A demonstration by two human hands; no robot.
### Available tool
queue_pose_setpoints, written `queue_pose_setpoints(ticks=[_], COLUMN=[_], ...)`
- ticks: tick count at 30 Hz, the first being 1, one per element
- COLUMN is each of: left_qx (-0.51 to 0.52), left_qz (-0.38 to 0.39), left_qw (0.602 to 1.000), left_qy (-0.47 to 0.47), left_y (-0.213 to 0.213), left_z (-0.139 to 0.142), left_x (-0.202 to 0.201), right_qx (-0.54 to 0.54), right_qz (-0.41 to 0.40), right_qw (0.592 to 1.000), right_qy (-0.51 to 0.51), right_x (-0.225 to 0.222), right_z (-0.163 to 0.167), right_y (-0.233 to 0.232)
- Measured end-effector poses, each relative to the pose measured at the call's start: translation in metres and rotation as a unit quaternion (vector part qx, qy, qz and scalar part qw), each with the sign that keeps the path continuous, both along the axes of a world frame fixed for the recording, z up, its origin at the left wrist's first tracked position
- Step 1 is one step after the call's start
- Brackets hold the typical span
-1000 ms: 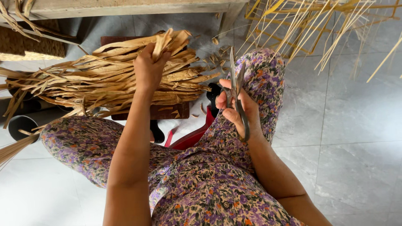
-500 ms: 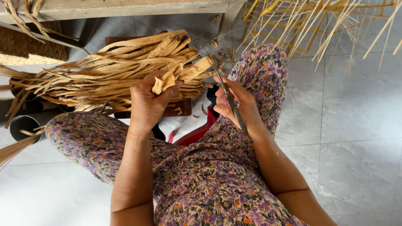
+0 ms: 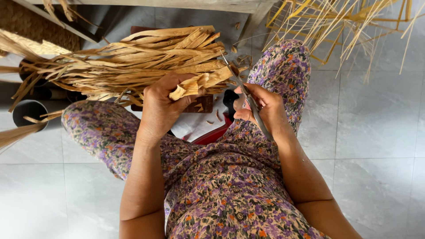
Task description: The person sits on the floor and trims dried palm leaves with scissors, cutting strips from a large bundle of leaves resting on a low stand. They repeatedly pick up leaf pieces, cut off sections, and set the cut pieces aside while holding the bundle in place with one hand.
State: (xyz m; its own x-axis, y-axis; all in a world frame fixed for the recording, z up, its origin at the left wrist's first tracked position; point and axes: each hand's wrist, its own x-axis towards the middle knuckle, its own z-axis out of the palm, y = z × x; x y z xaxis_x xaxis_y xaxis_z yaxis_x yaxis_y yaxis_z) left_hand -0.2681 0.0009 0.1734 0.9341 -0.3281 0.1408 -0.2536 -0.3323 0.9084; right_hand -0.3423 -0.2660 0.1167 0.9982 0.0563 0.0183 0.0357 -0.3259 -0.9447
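- Dried leaf strips (image 3: 133, 62), tan and flat, form a thick bundle across the upper left and centre of the frame, above the person's lap in a purple flowered garment (image 3: 230, 186).
- Left hand (image 3: 161, 108), at centre, is closed around the cut end of the bundle: fingers curl over the top, the thumb presses from the near side, and a short folded tuft of strip ends (image 3: 195, 84) sticks out just right of the fingertips.
- Right hand (image 3: 261, 110), right of centre, is closed on the handles of grey metal scissors (image 3: 245, 95); the blades point up and to the left and meet the strip ends just beyond the left-hand fingers.
- Long axis of the bundle runs nearly level, from the trimmed ends at centre out to loose, splayed tips at the left edge.
- Small cut scraps (image 3: 217, 117) lie between the knees, on something white and red that I cannot identify.
- Dark round pot (image 3: 28, 110) stands at the left edge on the pale tiled floor (image 3: 376, 132); its opening looks dark and what it holds cannot be told.
- Yellow frame (image 3: 336, 26) with thin stalks stands in the upper right, well apart from the hands.
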Motion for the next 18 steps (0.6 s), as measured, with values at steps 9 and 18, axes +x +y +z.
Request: queue_pose_setpoints(ticks=[9, 18], left_qx=[0.034, -0.078], left_qz=[0.032, 0.085], left_qw=[0.991, 0.993], left_qy=[-0.124, 0.022], left_y=[0.004, 0.012], left_z=[0.010, -0.041], left_x=[-0.001, 0.042], right_qx=[0.136, 0.315], right_qz=[-0.071, -0.104], right_qw=[0.988, 0.943], right_qy=[-0.012, 0.010], right_x=[0.001, 0.013], right_z=[-0.001, -0.021], right_y=[-0.006, -0.019])
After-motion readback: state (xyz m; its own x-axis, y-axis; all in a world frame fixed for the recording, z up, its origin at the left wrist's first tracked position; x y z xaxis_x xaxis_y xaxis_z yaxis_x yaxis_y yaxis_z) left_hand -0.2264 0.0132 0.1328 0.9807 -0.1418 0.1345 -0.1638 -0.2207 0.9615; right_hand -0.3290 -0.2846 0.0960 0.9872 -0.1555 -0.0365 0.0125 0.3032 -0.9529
